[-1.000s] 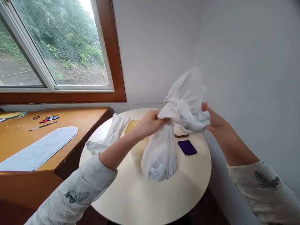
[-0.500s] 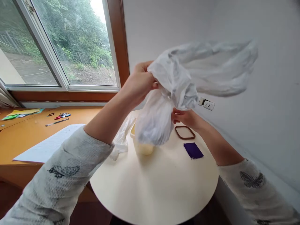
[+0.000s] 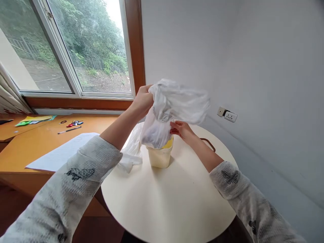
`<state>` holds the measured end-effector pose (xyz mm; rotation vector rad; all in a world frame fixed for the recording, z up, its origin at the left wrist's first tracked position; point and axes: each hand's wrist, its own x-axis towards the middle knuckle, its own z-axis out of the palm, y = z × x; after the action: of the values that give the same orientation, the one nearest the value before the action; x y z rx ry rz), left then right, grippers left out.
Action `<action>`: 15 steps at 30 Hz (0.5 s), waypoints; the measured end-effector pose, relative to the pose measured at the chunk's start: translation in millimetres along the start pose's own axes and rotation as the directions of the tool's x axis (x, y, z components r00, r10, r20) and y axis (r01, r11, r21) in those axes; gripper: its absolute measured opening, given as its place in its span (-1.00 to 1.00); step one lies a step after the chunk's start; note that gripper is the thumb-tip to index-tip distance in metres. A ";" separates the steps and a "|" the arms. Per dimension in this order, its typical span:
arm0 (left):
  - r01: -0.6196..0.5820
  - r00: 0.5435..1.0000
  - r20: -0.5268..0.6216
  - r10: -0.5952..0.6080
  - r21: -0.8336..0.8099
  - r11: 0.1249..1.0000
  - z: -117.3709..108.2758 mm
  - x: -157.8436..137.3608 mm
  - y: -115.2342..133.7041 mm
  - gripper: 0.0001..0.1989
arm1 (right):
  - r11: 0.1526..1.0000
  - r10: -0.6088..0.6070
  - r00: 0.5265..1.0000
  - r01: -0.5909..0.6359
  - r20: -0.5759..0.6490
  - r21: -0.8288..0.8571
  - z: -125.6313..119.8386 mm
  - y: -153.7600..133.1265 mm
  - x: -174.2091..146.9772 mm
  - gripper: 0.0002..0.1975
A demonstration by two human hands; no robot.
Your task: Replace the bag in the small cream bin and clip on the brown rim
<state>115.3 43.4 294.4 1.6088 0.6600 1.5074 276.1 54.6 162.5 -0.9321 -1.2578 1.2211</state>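
A white plastic bag (image 3: 177, 101) hangs between my hands over a cream-yellow bin (image 3: 159, 158) on the round table. My left hand (image 3: 144, 100) grips the bag's upper left edge, its fingertips partly hidden behind the plastic. Lower down on the right, my right hand (image 3: 182, 131) pinches the bag's side close to the bin's rim. The bag's drooping lower part sits at the bin's mouth and covers much of the opening; whether it reaches inside is hard to tell. Beside the bin on the left lies a clear crumpled plastic sheet or bag (image 3: 131, 155).
The round white table (image 3: 172, 202) stands against a wooden desk (image 3: 15, 155) bearing a paper sheet (image 3: 60, 153), a pen (image 3: 69, 130) and keys (image 3: 75, 124). A brown frame (image 3: 209, 143) shows partly behind my right forearm. Wall sockets (image 3: 230, 116) are on the right.
Both hands have brought the bag down and left, from above the table to the bin's mouth. The bag's loose end has sunk, and my right arm now covers the purple cloth.
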 end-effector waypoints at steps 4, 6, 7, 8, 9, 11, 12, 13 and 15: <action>0.002 0.997 0.079 -0.006 0.046 0.999 -5.6 -1.6 -16.9 -0.83 | 0.998 0.027 0.999 -0.028 -0.035 -0.051 -1.7 10.9 0.7 -0.71; 0.015 0.996 0.085 -0.019 0.046 0.999 -7.1 -1.4 -22.4 -0.85 | 0.996 0.015 0.999 -0.019 -0.042 -0.090 -4.2 11.5 0.9 -0.72; 0.019 0.996 0.088 -0.022 0.040 0.999 -7.5 -1.0 -24.3 -0.87 | 0.994 0.001 0.999 -0.005 -0.039 -0.111 -5.6 11.3 0.8 -0.72; 0.020 0.996 0.092 -0.023 0.030 0.999 -7.5 -0.5 -25.6 -0.88 | 0.991 -0.018 0.999 0.013 -0.033 -0.134 -7.1 11.1 0.6 -0.72; 0.016 0.995 0.097 -0.018 0.019 1.000 -7.3 -0.1 -26.3 -0.88 | 0.987 -0.039 0.999 0.034 -0.025 -0.157 -8.8 11.0 0.3 -0.71; -0.005 0.995 0.103 0.005 0.000 1.000 -6.7 0.4 -26.1 -0.88 | 0.975 -0.086 0.996 0.083 -0.004 -0.205 -12.4 12.0 -0.7 -0.70; -0.019 0.994 0.104 0.019 -0.005 1.000 -6.3 0.2 -25.6 -0.87 | 0.967 -0.111 0.994 0.109 0.007 -0.231 -14.4 12.9 -1.1 -0.70; -0.029 0.994 0.106 0.029 -0.006 1.000 -6.2 -0.4 -25.1 -0.86 | 0.957 -0.138 0.990 0.138 0.019 -0.257 -16.4 14.0 -1.4 -0.70; -0.027 0.993 0.112 0.025 0.008 1.000 -6.7 -2.8 -24.9 -0.85 | 0.926 -0.220 0.975 0.222 0.041 -0.306 -20.1 15.8 -1.0 -0.69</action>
<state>112.1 55.7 271.8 1.7014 0.5870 1.4232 293.7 58.4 144.3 -0.9780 -1.5437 0.8645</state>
